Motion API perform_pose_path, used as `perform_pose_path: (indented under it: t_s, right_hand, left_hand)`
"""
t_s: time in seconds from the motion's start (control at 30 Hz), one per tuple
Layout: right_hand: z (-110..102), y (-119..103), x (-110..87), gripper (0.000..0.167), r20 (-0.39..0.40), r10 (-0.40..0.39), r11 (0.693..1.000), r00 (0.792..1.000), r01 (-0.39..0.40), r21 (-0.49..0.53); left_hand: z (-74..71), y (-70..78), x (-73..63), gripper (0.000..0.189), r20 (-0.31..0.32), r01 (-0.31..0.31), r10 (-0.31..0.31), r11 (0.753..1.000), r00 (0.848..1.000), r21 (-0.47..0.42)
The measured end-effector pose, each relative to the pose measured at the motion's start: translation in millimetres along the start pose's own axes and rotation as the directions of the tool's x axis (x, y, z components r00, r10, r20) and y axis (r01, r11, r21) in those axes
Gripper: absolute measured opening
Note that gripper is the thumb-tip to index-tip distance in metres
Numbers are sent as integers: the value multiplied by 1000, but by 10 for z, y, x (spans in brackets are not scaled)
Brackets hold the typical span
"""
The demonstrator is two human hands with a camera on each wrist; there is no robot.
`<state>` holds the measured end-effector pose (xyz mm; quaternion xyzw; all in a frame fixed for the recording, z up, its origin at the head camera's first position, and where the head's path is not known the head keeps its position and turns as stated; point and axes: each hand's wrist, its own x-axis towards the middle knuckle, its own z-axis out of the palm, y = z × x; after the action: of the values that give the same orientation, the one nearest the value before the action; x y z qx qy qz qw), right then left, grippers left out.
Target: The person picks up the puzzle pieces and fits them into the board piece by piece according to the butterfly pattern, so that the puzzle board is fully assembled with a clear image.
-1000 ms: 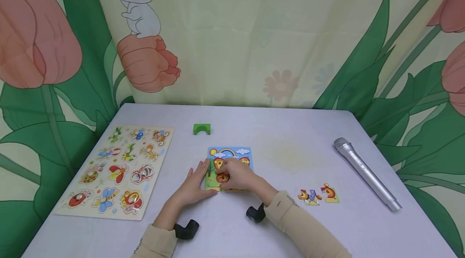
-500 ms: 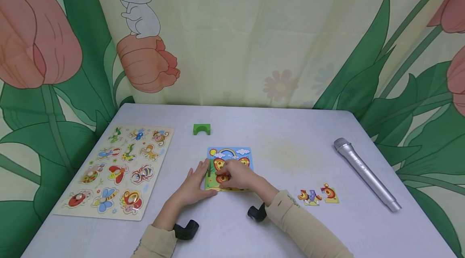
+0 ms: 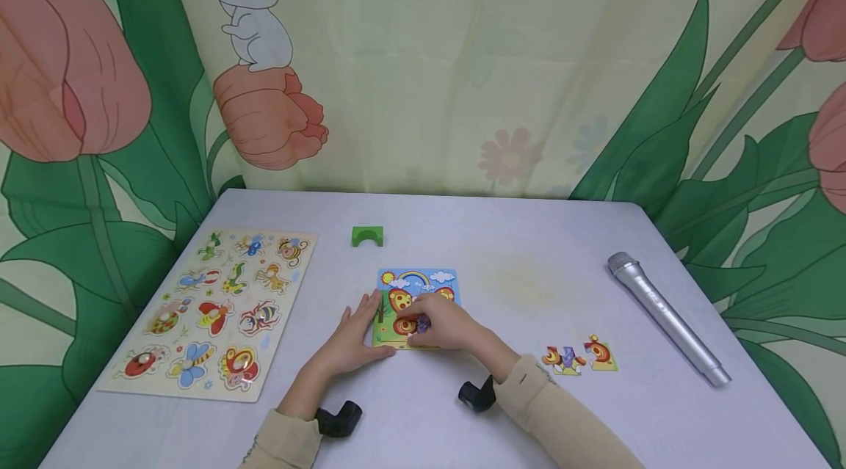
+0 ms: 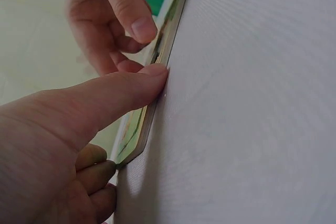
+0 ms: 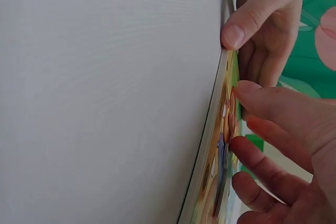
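A small picture puzzle board [image 3: 418, 281] with a sun, a rainbow and red-and-yellow butterfly wings lies on the table. My left hand [image 3: 353, 335] rests along its left side, fingers extended, thumb against the near edge. Over the lower right of the board is my right hand [image 3: 446, 321], thumb and bent fingers apart. In the right wrist view its fingertips are right at the inlaid pieces [image 5: 223, 140], and nothing shows held between them. A purple patch [image 3: 423, 323] of the picture shows beside the fingers. The board's lower right is partly hidden.
Two loose puzzle pieces, one with purple [image 3: 564, 360] and one red and yellow [image 3: 600, 354], lie right of the board. Farther right is a silver microphone [image 3: 667, 316]. A large insect puzzle board [image 3: 161, 373] lies at left, and a green arch block [image 3: 367, 235] stands behind.
My right hand has shifted slightly to the right over the board, uncovering a purple patch. My left hand and the loose pieces stay where they were.
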<state>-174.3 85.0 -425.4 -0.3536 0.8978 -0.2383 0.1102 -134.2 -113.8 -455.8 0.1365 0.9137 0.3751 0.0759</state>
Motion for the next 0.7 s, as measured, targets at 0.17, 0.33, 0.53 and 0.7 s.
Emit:
perform_pose_path:
  t_s: [0.17,0.33,0.53,0.7]
  right_hand:
    - [-71,71,-103,38,-43,-3,999,999,5,50]
    - [-160,124,-208,38,-83,43,995,996,-35,93]
    - [-269,204,-354,40,-131,56,993,990,-41,109]
    - [-364,287,-496,42,-180,99,989,979,-76,130]
  left_hand:
    - [4,3,3,94,-4,2,-2,1000,1000,5]
    - [3,-10,1,94,-7,5,-5,1000,1000,8]
    - [22,-28,9,95,-11,7,-7,1000,1000,5]
    - [26,-25,12,95,-11,9,-9,1000,1000,-8]
